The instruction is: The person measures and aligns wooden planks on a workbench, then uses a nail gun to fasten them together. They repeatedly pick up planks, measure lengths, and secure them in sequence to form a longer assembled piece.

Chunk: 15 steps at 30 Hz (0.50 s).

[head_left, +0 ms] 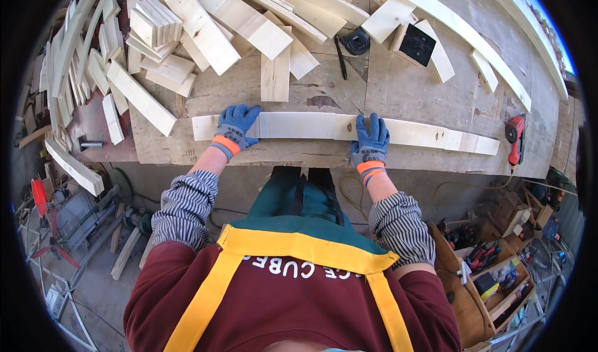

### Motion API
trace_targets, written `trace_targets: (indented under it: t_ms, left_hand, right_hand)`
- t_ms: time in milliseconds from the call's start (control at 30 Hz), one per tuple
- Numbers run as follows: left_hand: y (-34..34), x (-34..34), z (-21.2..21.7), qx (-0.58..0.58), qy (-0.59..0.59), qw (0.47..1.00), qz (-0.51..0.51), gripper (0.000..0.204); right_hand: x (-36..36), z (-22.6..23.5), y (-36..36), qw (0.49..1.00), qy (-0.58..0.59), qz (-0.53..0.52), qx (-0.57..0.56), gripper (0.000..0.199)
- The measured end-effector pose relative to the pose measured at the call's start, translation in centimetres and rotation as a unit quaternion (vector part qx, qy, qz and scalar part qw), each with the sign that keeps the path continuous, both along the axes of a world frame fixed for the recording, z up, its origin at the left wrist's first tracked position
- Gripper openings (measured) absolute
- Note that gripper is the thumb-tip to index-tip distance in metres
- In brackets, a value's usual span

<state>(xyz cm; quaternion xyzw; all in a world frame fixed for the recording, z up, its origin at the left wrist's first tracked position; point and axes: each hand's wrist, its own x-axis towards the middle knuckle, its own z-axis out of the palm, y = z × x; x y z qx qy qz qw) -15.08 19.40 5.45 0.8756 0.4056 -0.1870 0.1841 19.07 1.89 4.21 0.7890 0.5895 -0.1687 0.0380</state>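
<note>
A long pale wooden strip (pixel 298 125) lies flat along the near side of the workbench, with seams crossing its width at several places. My left hand (pixel 235 126), in a blue-grey glove with an orange cuff, grips it toward its left end. Its fingers reach over the far edge and the thumb is by the near edge. Gloved the same way, my right hand (pixel 370 137) holds the strip right of its middle, fingers laid across the wood. Beyond the strip lie a black tape measure (pixel 355 42) and a black pen-like marker (pixel 341 58).
Loose boards (pixel 212 25) are piled across the bench's far left. A wood block with a black face (pixel 413 44) stands at the far right. A red corded tool (pixel 514 139) lies near the right edge. Below right is a wooden toolbox (pixel 464 286); a red-bladed fan (pixel 53 240) stands lower left.
</note>
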Motion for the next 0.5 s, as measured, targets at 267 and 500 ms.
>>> trace_targets:
  t_ms: [267,500]
  left_hand:
    - [-0.03,-0.13,-0.18,0.003,-0.002,1.0,-0.005,0.091]
    - [-0.01,0.0,0.05,0.003,0.001,1.0,0.005,0.09]
  right_hand:
    - [-0.04,-0.26,-0.05,1.0,-0.004,0.003,0.016,0.078]
    - [-0.03,0.08,0.14,1.0,0.001,-0.002,0.008,0.079]
